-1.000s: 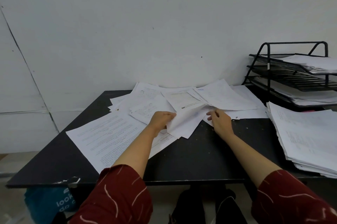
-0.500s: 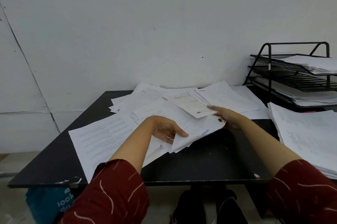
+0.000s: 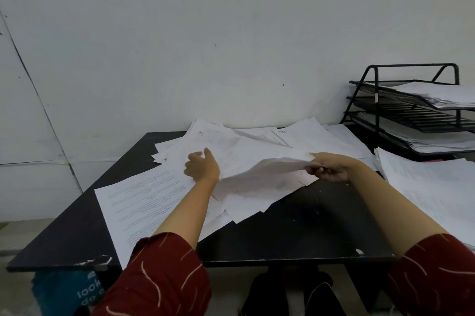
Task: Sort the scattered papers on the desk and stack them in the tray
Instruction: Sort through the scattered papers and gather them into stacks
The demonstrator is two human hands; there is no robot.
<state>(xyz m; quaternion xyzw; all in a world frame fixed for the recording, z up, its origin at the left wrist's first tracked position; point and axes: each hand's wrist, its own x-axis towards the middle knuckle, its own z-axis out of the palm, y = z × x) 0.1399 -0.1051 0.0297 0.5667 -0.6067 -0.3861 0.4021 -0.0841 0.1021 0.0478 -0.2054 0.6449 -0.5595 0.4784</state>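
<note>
head view looks down, seemingly close, over desk (image 3: 295, 233).

A black desk (image 3: 308, 233) carries scattered papers (image 3: 154, 200), a paper stack (image 3: 431, 192) and a wire tray (image 3: 411, 120).
</note>
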